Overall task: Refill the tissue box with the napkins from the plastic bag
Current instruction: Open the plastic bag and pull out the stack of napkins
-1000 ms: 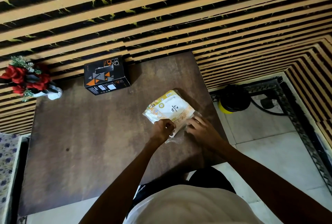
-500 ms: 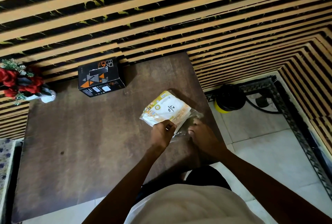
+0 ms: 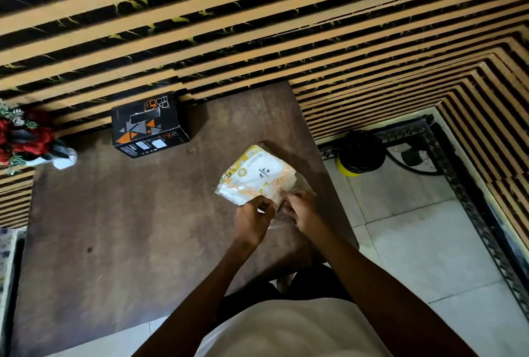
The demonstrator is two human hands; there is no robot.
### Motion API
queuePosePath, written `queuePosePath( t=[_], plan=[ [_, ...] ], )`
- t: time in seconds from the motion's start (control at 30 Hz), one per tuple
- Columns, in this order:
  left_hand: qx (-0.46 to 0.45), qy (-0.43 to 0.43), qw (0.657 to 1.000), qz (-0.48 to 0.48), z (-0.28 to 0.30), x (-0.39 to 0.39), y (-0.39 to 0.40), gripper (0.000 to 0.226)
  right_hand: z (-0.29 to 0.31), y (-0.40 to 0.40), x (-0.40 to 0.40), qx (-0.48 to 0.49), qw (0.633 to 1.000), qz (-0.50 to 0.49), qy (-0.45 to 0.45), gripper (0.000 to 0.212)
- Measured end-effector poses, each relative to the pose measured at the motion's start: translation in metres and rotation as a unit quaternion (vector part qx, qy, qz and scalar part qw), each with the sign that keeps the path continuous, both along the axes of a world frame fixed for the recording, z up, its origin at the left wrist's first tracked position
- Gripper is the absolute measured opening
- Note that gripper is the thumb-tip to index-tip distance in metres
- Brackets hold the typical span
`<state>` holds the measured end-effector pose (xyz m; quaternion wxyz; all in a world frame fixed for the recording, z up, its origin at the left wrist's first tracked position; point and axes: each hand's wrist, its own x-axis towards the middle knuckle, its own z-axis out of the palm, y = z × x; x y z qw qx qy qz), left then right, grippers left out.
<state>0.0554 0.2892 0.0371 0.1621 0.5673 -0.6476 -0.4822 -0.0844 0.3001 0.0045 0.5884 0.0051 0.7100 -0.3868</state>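
A clear plastic bag [image 3: 257, 177] with yellow print, full of white napkins, lies on the right part of the brown table [image 3: 128, 227]. My left hand [image 3: 252, 220] pinches the bag's near end. Close beside it, my right hand [image 3: 300, 210] grips the same crinkled open end. The black tissue box [image 3: 148, 124] with orange and grey triangles stands at the table's far edge against the wall, well left of the bag, its top slot dark.
A white vase of red flowers [image 3: 25, 139] stands at the table's far left corner. On the tiled floor to the right sits a black and yellow round object [image 3: 359, 153] with a cable. A striped wall runs behind the table.
Both hands have drawn closer together at the bag's near end, the right one moving up onto the plastic. The bag itself has hardly shifted.
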Motion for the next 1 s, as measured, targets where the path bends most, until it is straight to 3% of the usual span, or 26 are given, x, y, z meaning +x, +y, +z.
queuePosePath(
  t=[0.13, 0.33, 0.43, 0.5, 0.57, 0.63, 0.73, 0.8, 0.9, 1.0],
  plan=[
    [-0.003, -0.018, 0.996, -0.091, 0.004, 0.007, -0.004, 0.007, 0.011, -0.01, 0.005, 0.023, 0.999, -0.006, -0.041, 0.032],
    [0.05, 0.015, 0.989, -0.135, 0.004, 0.017, -0.021, 0.011, 0.007, -0.023, 0.008, 0.025, 0.998, -0.018, -0.05, 0.058],
    [0.029, 0.016, 0.998, -0.05, 0.002, 0.025, -0.043, 0.018, 0.007, -0.028, 0.011, -0.01, 0.996, -0.043, -0.077, 0.048],
    [-0.018, -0.005, 1.0, 0.024, -0.004, 0.035, -0.065, 0.024, 0.004, -0.03, 0.008, -0.064, 0.983, -0.079, -0.155, 0.046],
    [-0.029, -0.05, 0.998, 0.035, -0.008, 0.044, -0.085, 0.037, -0.002, -0.032, 0.003, -0.073, 0.964, -0.093, -0.239, 0.053],
    [0.004, -0.085, 0.996, 0.005, -0.015, 0.048, -0.101, 0.046, 0.005, -0.033, 0.003, -0.089, 0.975, -0.041, -0.202, 0.065],
    [0.055, -0.091, 0.994, -0.021, -0.023, 0.049, -0.112, 0.046, 0.013, -0.046, 0.008, -0.127, 0.961, -0.046, -0.242, 0.039],
    [0.063, -0.067, 0.996, 0.005, -0.028, 0.05, -0.116, 0.045, 0.019, -0.05, 0.01, -0.133, 0.962, -0.009, -0.24, 0.03],
    [0.061, -0.059, 0.996, 0.038, -0.038, 0.056, -0.12, 0.05, 0.014, -0.057, 0.007, -0.087, 0.984, 0.028, -0.156, 0.034],
    [0.07, -0.035, 0.991, 0.104, -0.046, 0.062, -0.129, 0.031, 0.013, -0.057, -0.001, -0.092, 0.987, 0.078, -0.109, 0.034]
  ],
)
